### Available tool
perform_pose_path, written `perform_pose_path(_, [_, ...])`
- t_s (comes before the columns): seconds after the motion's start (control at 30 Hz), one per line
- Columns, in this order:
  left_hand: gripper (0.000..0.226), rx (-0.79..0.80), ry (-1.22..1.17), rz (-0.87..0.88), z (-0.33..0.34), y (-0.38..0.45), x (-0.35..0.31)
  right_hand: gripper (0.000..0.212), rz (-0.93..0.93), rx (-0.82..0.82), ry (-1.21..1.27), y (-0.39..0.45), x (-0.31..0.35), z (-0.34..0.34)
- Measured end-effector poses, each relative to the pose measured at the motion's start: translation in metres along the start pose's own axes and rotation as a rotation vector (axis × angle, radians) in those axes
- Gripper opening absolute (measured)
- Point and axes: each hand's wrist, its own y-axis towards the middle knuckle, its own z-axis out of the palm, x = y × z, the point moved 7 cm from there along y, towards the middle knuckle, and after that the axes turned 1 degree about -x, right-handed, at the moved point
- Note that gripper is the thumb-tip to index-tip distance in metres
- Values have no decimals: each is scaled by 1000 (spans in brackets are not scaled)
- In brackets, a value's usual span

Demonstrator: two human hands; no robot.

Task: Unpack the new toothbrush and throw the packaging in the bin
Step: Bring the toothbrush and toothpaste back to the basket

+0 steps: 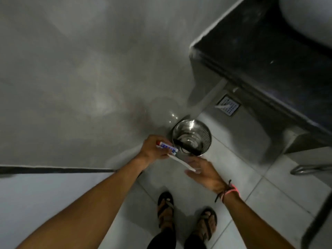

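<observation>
My left hand grips the blue and white toothbrush packaging, which has a red end, just left of the bin's rim. A white toothbrush sticks out of the pack and slants down to the right. Its free end lies between the thumb and fingers of my right hand, which pinch it loosely. The shiny round metal bin stands on the floor tiles against the wall, directly beyond both hands. Something dark lies inside it.
A dark counter juts out at the upper right, with a square floor drain below it. A metal bar shows at the right edge. My sandalled feet stand on pale tiles. A grey wall fills the left.
</observation>
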Motion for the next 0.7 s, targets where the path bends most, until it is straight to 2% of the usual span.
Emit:
perform_pose_path(0.1, [17,147,86,120,15,-26,-76,15,-83,-102,-21,-40,58,-36])
perform_pose_path(0.13, [21,184,93,136,19,-37,-102,12,-97,-138,-36,-54,78,-52])
perform_pose_path(0.2, [25,232,142,192,27,-56,-158,18,-113,-200,-16,-82,109,-83])
perform_pose_path(0.3, [22,172,185,336,29,-82,-245,16,-99,-278,95,-122,145,-121])
perform_pose_path(0.4, [12,131,128,470,31,-106,-323,23,-152,-421,11,-167,176,-158])
perform_pose_path(0.47, [19,136,56,487,40,-119,-366,22,-139,-519,-19,-199,189,-182])
perform_pose_path(0.57, [34,179,-21,490,66,-140,-411,26,-106,-658,106,-241,189,-207])
perform_pose_path(0.7, [46,372,4,490,125,-173,-432,25,-111,-908,343,-294,175,-234])
